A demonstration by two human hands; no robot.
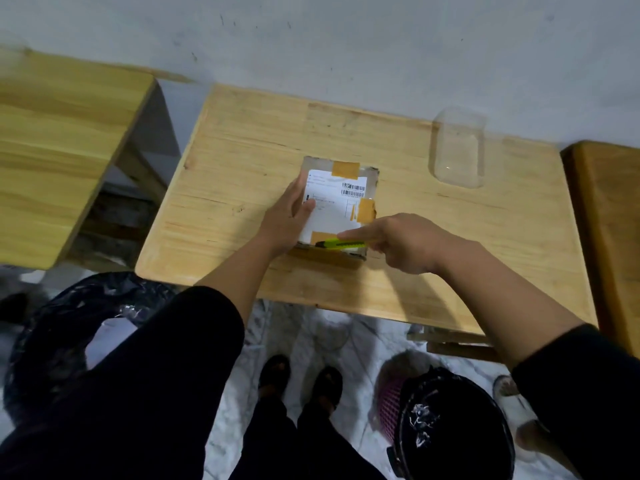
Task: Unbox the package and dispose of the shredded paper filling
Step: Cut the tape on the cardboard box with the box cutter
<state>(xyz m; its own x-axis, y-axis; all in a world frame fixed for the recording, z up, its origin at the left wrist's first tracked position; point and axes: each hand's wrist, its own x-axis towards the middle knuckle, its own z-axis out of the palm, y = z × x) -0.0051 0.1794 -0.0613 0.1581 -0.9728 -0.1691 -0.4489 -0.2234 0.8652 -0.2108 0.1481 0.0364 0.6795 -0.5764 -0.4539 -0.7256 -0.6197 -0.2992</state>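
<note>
Package sits mid-tabletop, taped shut. Left hand wraps left side, steadying. Right hand grips yellow cutter, index finger along it. Cutter lies left-right along near edge tape, tip pointing left; cut likely runs leftward.

The person is wearing a black top with long sleeves, pushed up so that both forearms are showing bare. Below the table edge, black trousers and dark open sandals are showing.
</note>
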